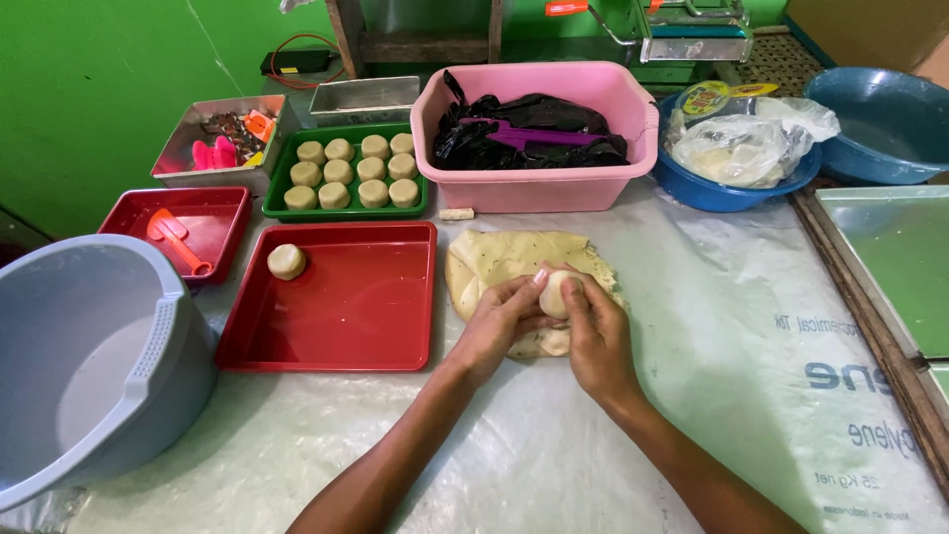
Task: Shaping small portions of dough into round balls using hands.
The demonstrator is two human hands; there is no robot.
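Together, both hands' fingers (578,297) (curled close) around a dough ball (555,294).

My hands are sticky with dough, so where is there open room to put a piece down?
The big red tray is mostly bare beside its single dough ball. The plastic sheet right of the dough slab is open too. The green tray is filled with dough pieces, and the back row is crowded.

Pale cream dough ball (555,294), red tray (331,348), green tray (277,193), pink tub (554,188), blue bowl (727,196), grey basin (59,326).
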